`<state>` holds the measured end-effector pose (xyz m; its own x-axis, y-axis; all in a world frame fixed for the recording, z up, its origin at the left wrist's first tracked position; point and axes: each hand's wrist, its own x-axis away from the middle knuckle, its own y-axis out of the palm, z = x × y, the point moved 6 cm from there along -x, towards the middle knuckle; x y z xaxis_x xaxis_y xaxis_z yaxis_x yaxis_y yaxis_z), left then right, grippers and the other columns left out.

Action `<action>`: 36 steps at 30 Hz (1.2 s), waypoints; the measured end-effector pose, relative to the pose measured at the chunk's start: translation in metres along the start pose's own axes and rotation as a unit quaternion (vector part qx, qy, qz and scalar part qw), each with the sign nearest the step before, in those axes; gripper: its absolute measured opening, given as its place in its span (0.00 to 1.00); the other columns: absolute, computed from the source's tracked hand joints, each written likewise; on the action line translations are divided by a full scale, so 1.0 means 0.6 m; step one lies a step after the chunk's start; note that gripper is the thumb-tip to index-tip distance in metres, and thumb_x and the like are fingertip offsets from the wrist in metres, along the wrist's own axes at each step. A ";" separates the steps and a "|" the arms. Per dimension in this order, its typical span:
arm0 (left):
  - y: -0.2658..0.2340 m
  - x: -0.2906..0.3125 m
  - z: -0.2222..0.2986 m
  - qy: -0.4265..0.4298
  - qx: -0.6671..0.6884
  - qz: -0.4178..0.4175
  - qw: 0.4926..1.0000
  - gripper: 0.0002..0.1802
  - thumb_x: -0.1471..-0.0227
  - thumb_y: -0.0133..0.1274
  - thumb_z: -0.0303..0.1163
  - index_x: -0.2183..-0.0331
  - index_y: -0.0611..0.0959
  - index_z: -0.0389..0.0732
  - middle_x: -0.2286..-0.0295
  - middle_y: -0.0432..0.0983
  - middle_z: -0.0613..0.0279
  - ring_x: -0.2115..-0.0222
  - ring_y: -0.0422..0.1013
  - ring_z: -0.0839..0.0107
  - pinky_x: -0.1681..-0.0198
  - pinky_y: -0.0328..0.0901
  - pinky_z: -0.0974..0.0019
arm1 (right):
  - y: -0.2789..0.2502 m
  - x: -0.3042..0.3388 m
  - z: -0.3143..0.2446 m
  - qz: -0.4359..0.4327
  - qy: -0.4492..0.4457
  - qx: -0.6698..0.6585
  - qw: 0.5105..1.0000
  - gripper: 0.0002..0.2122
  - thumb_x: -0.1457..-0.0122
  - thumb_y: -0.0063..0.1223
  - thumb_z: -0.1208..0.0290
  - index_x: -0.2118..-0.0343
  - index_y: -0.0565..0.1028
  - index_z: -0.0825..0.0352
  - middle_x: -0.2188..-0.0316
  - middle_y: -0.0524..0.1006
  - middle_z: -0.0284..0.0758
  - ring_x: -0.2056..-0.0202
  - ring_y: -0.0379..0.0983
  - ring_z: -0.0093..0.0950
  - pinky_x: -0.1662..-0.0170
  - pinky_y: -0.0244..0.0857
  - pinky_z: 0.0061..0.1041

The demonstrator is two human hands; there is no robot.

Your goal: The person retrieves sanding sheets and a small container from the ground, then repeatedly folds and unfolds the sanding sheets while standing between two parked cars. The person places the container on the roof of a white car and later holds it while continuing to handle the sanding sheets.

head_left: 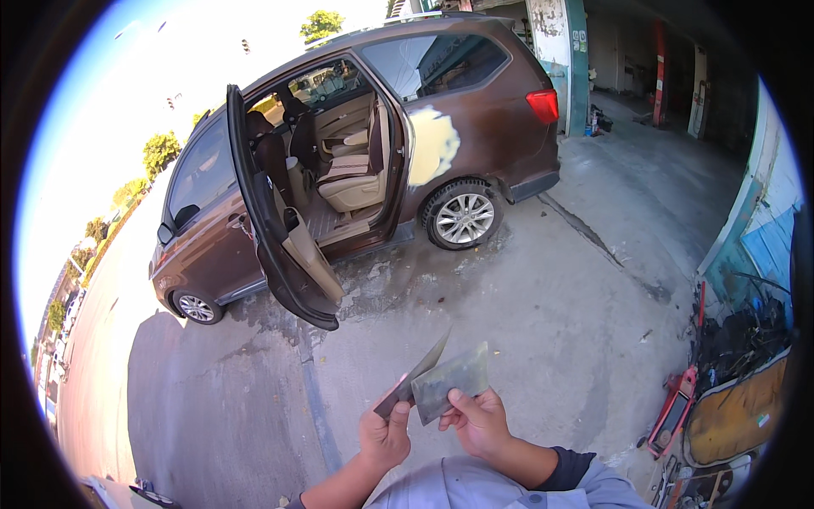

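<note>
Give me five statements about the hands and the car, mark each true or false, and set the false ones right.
1. The left hand holds a thin dark piece. True.
2. The right hand is empty. False: it holds a flat greenish piece.
3. A pale patch marks the side of the brown car. True.
4. Every door on the car's near side is shut. False: a side door stands open.
5. The tail light in view is red. True.
</note>
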<state>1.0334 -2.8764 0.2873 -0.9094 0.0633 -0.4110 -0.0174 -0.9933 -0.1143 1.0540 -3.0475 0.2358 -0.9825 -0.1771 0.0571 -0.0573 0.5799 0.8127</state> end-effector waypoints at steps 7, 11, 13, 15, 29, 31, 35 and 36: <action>0.018 0.000 -0.019 -0.027 0.026 0.036 0.999 0.22 0.28 0.48 0.30 0.39 0.76 0.30 0.45 0.78 0.48 0.46 0.76 0.65 0.42 0.73 0.59 | -0.038 -0.008 -0.103 0.064 -0.230 0.121 0.963 0.08 0.29 0.55 0.71 0.52 0.78 0.69 0.62 0.84 0.39 0.69 0.83 0.28 0.66 0.80 0.34; 0.048 0.003 -0.011 -0.004 -0.060 0.007 0.998 0.20 0.29 0.48 0.27 0.39 0.77 0.33 0.45 0.79 0.48 0.47 0.77 0.62 0.43 0.74 0.59 | -0.034 -0.006 -0.124 0.102 -0.315 0.246 0.911 0.10 0.29 0.55 0.71 0.51 0.79 0.71 0.60 0.84 0.39 0.67 0.82 0.26 0.62 0.79 0.30; 0.059 0.000 -0.003 0.017 -0.104 -0.016 0.994 0.20 0.28 0.47 0.27 0.39 0.76 0.31 0.45 0.78 0.48 0.47 0.77 0.61 0.42 0.75 0.55 | -0.034 0.008 -0.114 0.102 -0.309 0.269 0.906 0.10 0.29 0.55 0.72 0.51 0.79 0.72 0.60 0.84 0.38 0.66 0.82 0.25 0.60 0.79 0.29; 0.062 -0.003 -0.004 0.002 -0.091 0.004 0.996 0.19 0.29 0.49 0.26 0.40 0.79 0.35 0.46 0.80 0.49 0.47 0.78 0.62 0.44 0.74 0.60 | -0.042 0.025 -0.101 0.105 -0.269 0.293 0.911 0.10 0.29 0.55 0.73 0.51 0.79 0.73 0.60 0.84 0.38 0.65 0.82 0.25 0.58 0.78 0.28; 0.077 -0.028 0.038 0.106 -0.161 -0.026 0.981 0.24 0.39 0.53 0.15 0.42 0.82 0.37 0.48 0.81 0.45 0.48 0.79 0.52 0.43 0.71 0.59 | -0.037 0.039 -0.153 0.097 -0.384 0.289 0.871 0.11 0.34 0.61 0.77 0.51 0.80 0.76 0.57 0.84 0.39 0.56 0.80 0.26 0.50 0.71 0.24; 0.083 -0.026 0.045 0.114 -0.163 -0.038 0.979 0.25 0.40 0.53 0.15 0.42 0.82 0.38 0.47 0.81 0.44 0.47 0.79 0.51 0.43 0.71 0.59 | -0.032 0.031 -0.154 0.091 -0.388 0.330 0.856 0.11 0.34 0.61 0.78 0.51 0.80 0.76 0.58 0.84 0.39 0.58 0.80 0.25 0.53 0.71 0.24; 0.077 -0.022 0.045 0.103 -0.181 -0.034 0.977 0.26 0.40 0.53 0.15 0.41 0.81 0.37 0.47 0.81 0.44 0.47 0.79 0.51 0.43 0.71 0.60 | -0.026 0.035 -0.141 0.051 -0.366 0.427 0.825 0.11 0.33 0.61 0.77 0.51 0.81 0.77 0.61 0.83 0.39 0.61 0.79 0.23 0.58 0.71 0.23; 0.073 -0.022 0.042 0.092 -0.171 -0.025 0.981 0.25 0.39 0.53 0.15 0.41 0.80 0.37 0.47 0.81 0.44 0.47 0.79 0.51 0.43 0.71 0.60 | -0.018 0.043 -0.139 0.027 -0.390 0.466 0.794 0.10 0.33 0.60 0.77 0.53 0.80 0.76 0.61 0.83 0.38 0.63 0.78 0.23 0.60 0.71 0.23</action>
<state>1.0342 -2.9230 0.3103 -0.8200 0.1595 -0.5497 0.1086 -0.8996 -0.4230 1.0439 -3.1250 0.2768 -0.7782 0.2023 -0.5946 0.2390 0.9709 0.0175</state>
